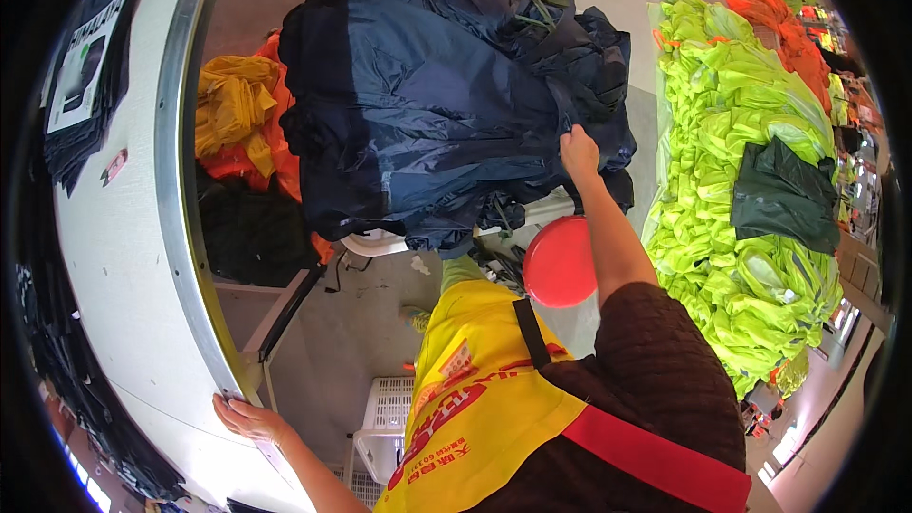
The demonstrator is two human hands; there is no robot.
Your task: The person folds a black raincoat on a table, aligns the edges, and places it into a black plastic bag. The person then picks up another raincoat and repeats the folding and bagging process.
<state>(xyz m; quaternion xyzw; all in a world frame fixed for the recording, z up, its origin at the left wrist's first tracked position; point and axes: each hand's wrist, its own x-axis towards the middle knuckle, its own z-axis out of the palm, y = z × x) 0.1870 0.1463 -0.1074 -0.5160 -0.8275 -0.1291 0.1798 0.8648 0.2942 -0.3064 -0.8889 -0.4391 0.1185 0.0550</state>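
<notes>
A tall pile of dark navy garments (446, 104), thin and slightly shiny, lies in front of me. At its right side my right hand (579, 152) is closed, pinching a fold of the top navy garment. My left hand (249, 418) rests at the metal-trimmed edge of a white table (123, 266), low on the left. Its fingers lie fairly straight on the edge and hold nothing. The underside of the pile hides most of the white-framed support (375, 244) beneath it.
A red round stool (560, 261) stands by my right forearm. Neon-yellow garments (722, 180) are heaped on the right, with a dark green piece (787, 195) on top. Yellow cloth (233, 104) sits under the table's edge. White plastic baskets (388, 408) stand near my legs.
</notes>
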